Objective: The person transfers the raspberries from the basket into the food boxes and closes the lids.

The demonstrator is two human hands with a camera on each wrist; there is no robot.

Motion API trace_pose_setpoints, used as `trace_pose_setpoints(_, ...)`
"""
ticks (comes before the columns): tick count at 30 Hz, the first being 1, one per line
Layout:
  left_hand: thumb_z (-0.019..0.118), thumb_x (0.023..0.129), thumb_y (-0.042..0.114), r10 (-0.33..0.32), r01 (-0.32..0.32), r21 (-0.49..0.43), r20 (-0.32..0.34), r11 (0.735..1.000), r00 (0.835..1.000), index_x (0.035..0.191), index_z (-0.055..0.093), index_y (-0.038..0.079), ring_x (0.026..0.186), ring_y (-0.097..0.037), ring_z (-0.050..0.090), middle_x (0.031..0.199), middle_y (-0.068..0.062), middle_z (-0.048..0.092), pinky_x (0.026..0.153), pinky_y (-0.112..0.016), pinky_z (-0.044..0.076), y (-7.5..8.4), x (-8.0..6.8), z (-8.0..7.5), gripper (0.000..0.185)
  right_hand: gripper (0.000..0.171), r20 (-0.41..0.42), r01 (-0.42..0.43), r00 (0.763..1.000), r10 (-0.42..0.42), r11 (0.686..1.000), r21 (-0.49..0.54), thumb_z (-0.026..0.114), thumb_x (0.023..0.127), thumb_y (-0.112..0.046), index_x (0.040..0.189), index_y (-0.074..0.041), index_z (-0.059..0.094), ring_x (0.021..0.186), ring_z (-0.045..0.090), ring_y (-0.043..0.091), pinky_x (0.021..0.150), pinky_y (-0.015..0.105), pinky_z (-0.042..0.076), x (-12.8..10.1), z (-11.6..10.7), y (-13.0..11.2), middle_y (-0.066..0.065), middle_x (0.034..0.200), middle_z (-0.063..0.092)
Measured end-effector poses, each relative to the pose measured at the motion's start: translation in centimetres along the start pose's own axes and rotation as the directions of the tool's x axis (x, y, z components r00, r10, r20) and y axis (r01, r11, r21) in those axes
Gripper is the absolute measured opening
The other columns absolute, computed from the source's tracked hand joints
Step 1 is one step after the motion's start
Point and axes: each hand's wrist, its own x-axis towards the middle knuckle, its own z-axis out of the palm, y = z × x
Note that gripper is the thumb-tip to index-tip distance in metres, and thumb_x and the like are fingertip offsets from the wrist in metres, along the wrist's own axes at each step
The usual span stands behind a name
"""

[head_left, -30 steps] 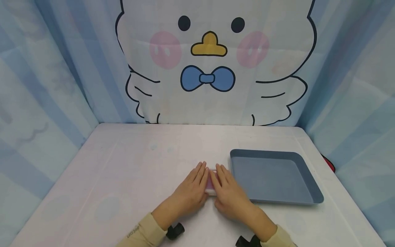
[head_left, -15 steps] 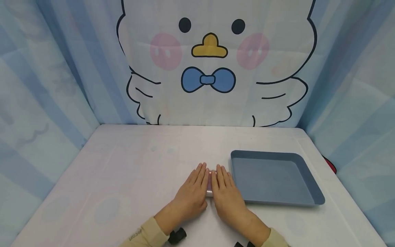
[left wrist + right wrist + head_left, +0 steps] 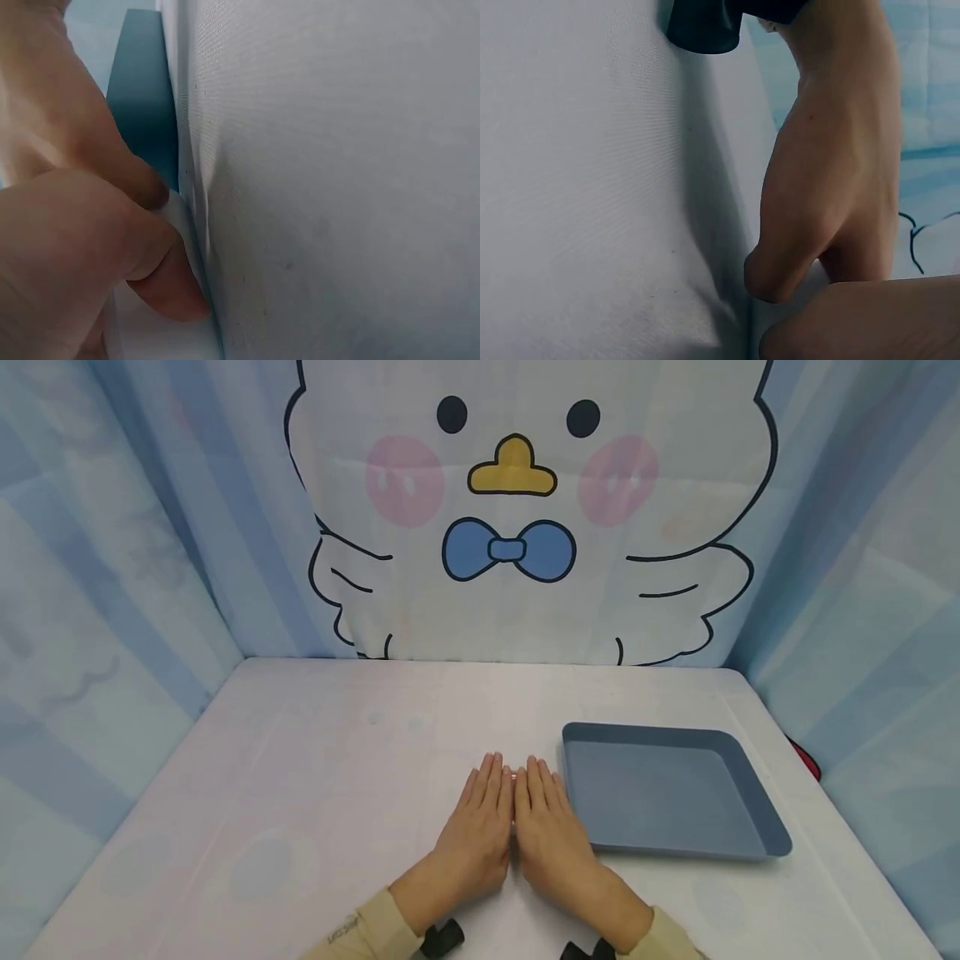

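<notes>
My left hand [image 3: 482, 814] and right hand [image 3: 545, 817] lie flat, side by side, on the white table [image 3: 315, 777], fingers straight and index fingers touching. They press on a thin flat white-and-pink object, almost wholly hidden; only a sliver [image 3: 513, 771] shows at the fingertips. In the left wrist view my left thumb [image 3: 161, 289] rests on the object's white edge [image 3: 184, 225]. The right wrist view shows that white edge [image 3: 799, 304] under both hands. What the object is cannot be made out.
A blue-grey square tray [image 3: 753, 842] sits just right of my right hand; it also shows as the tray [image 3: 142, 105] in the left wrist view. Blue curtains and a cartoon duck backdrop [image 3: 517, 527] enclose the table. A black wrist mount [image 3: 705, 26] sits on the left arm.
Both hands have slid together over the flat object. The pink strip that showed between them is now covered.
</notes>
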Motion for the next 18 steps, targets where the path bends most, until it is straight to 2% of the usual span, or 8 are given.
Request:
trace_pose_setpoints(6, 0.056, 0.093, 0.025, 0.003, -0.003, -0.013, 0.005, 1.000, 1.000, 0.152, 0.025, -0.010, 0.152, -0.042, 0.014, 0.161, -0.031, 0.018, 0.123, -0.050, 0.025, 0.01, 0.27, -0.07, 0.075, 0.100, 0.041, -0.019, 0.999, 0.019, 1.000, 0.002, 0.084, 0.063, -0.011, 0.145, 0.015, 0.034, 0.146, 0.027, 0.049, 0.118, 0.058, 0.028, 0.33, 0.18, 0.02, 0.037, 0.154, 0.028)
trace_pose_setpoints(10, 0.055, 0.093, 0.023, -0.004, 0.005, -0.032, 0.040, 0.999, 0.999, 0.153, 0.022, -0.008, 0.153, -0.041, 0.010, 0.162, -0.030, 0.015, 0.123, -0.050, 0.022, 0.06, 0.40, -0.03, 0.075, 0.098, 0.047, -0.037, 0.998, 0.037, 0.999, 0.015, 0.083, 0.065, -0.010, 0.146, 0.015, 0.033, 0.146, 0.026, 0.048, 0.119, 0.058, 0.027, 0.21, 0.46, 0.03, 0.036, 0.155, 0.027)
trace_pose_setpoints(13, 0.059, 0.089, 0.021, -0.010, 0.012, -0.040, 0.058, 0.999, 0.998, 0.154, 0.020, -0.008, 0.154, -0.040, 0.008, 0.162, -0.029, 0.014, 0.124, -0.050, 0.021, 0.15, 0.35, -0.05, 0.081, 0.098, 0.045, -0.045, 0.998, 0.045, 0.999, 0.014, 0.083, 0.064, -0.008, 0.146, 0.015, 0.034, 0.146, 0.027, 0.048, 0.119, 0.058, 0.027, 0.14, 0.62, -0.09, 0.037, 0.154, 0.027)
trace_pose_setpoints(18, 0.061, 0.086, 0.020, -0.018, 0.018, -0.028, 0.025, 0.999, 1.000, 0.153, 0.023, -0.008, 0.153, -0.041, 0.010, 0.162, -0.030, 0.016, 0.124, -0.050, 0.022, 0.19, 0.21, -0.09, 0.082, 0.100, 0.037, -0.051, 0.998, 0.051, 0.999, 0.004, 0.083, 0.061, -0.001, 0.146, 0.015, 0.033, 0.147, 0.027, 0.047, 0.119, 0.058, 0.027, 0.26, 0.67, -0.29, 0.036, 0.155, 0.027)
